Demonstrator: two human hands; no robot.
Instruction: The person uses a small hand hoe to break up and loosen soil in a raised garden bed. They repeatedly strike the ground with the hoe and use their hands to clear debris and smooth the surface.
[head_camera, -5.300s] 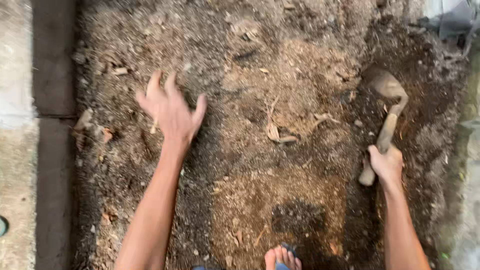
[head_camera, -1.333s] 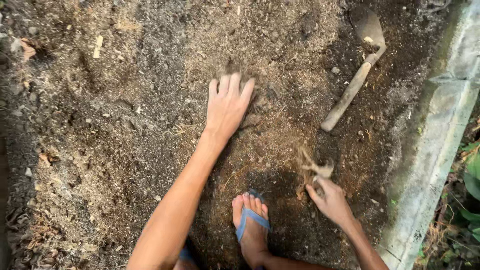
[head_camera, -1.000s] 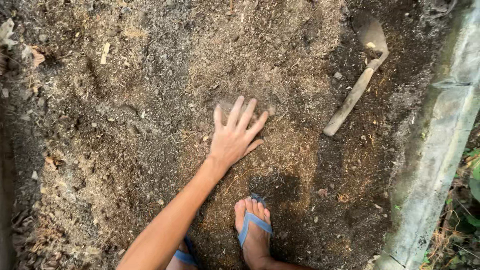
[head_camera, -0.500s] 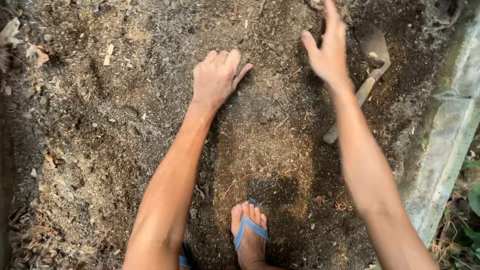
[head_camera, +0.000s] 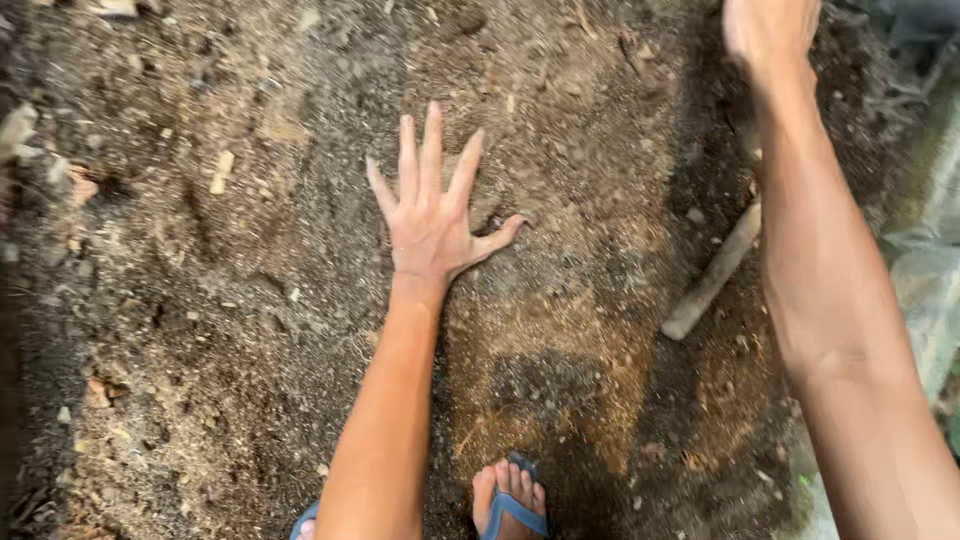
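Your left hand (head_camera: 432, 222) lies flat on the soil (head_camera: 250, 300), fingers spread wide and thumb angled out to the right, holding nothing; the palm presses straight down, as if to level or firm the loose earth under it. Your right hand (head_camera: 770, 30) is raised at the top edge of the view and cut off there, so you cannot tell whether it is spread or closed, or whether it holds anything. Its forearm crosses the right side of the view and hides part of what lies beneath.

That soil fills almost the whole view: dark, crumbly and littered with pale chips and dry bits, with a browner, smoother patch running from your left hand down toward your foot. Along the right edge runs a grey concrete border (head_camera: 935, 300), marking the side of the bed.

Between that border and your left hand lies a pale wooden handle (head_camera: 712, 285), slanted, resting on the soil, its upper end hidden behind your right forearm. It is well apart from your left hand and untouched.

At the bottom, your bare foot in a blue sandal (head_camera: 512, 502) stands on the soil, just beside your left forearm.
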